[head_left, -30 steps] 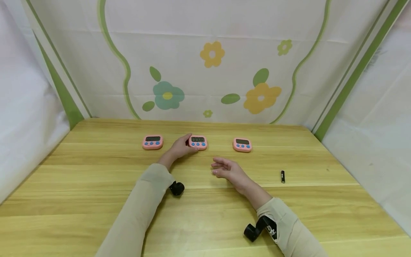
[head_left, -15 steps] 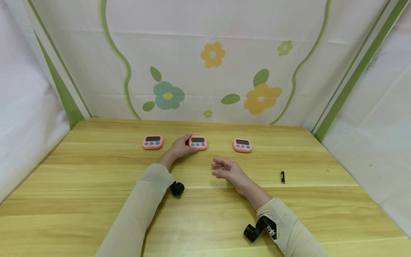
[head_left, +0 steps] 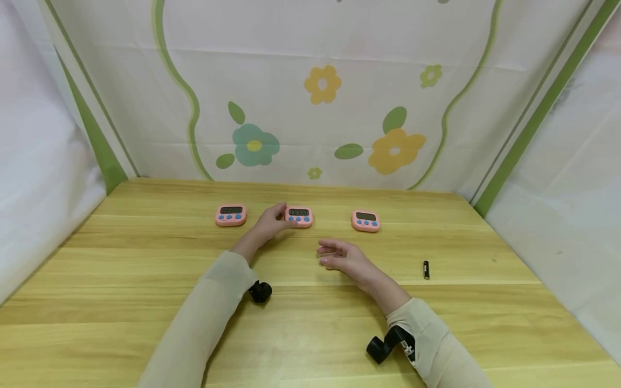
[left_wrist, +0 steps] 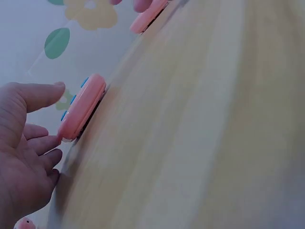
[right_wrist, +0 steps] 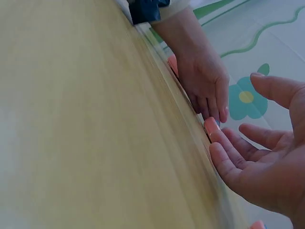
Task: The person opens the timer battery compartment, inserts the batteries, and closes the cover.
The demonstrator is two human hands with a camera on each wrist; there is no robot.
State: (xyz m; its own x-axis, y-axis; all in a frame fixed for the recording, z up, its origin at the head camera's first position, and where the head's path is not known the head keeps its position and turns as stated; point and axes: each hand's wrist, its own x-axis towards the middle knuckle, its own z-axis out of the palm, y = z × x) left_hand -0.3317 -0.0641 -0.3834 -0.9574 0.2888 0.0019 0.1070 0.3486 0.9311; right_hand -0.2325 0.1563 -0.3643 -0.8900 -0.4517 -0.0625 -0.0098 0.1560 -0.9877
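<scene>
A pink digital timer (head_left: 298, 217) with blue buttons and lit digits lies in the middle of the table. My left hand (head_left: 269, 222) is at its left side; in the left wrist view the thumb stands off the timer (left_wrist: 84, 107) and a fingertip is at its edge. To the right and nearer, my right hand (head_left: 346, 261) hovers with loosely bent fingers and nothing in it. A second pink timer (head_left: 230, 215) lies left of my left hand. The third timer (head_left: 366, 221), its screen blank, lies beyond my right hand.
A small black battery (head_left: 426, 270) lies on the wooden table (head_left: 310, 334), right of my right hand. White cloth walls (head_left: 310, 118) with printed flowers enclose the back and sides. Black wrist cameras (head_left: 260, 292) protrude from both sleeves.
My left hand has loosened from the middle timer and drawn slightly to the left. The timer stays in place. My right hand has barely moved.
</scene>
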